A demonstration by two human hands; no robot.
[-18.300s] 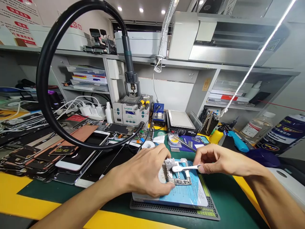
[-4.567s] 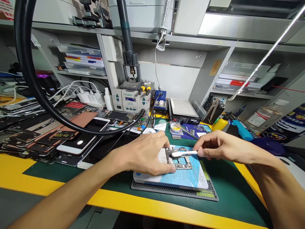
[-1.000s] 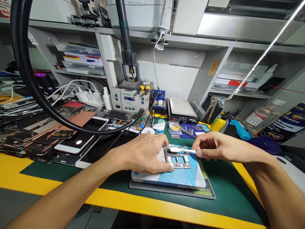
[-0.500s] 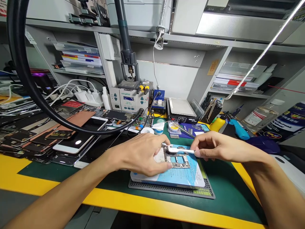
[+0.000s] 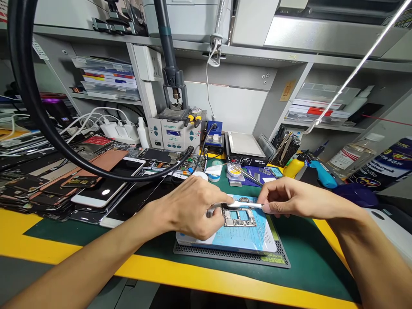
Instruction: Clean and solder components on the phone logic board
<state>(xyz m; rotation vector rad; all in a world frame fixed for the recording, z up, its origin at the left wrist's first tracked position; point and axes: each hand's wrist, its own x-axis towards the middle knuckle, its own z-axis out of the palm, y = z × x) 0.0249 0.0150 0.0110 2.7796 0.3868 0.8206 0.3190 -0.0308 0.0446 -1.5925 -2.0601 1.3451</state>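
A phone circuit board [image 5: 240, 221] with a cut-out middle lies flat on a blue-and-white box [image 5: 254, 240]. Between the thumb and fingers of my right hand [image 5: 285, 198] is the handle of a white brush [image 5: 251, 204], its head over the board's upper left part. My left hand [image 5: 196, 208] comes in from the left, index finger stretched out to the brush head. Its thumb bends near the board's left edge, apart from the index finger; the other fingers are mostly hidden. A small grey patch shows between thumb and index finger, too unclear to name.
Under the box is a grey perforated mat [image 5: 222, 256]. A black hose [image 5: 86, 165] loops across the left side. Stacked phone parts [image 5: 41, 184] crowd the left, with a hot-air station [image 5: 175, 133] behind. Bottles and a spray can [image 5: 383, 167] stand at right.
My left index finger has moved right and down onto the brush head. My left thumb has drawn back leftward off the board. My right hand and the brush look almost unmoved.
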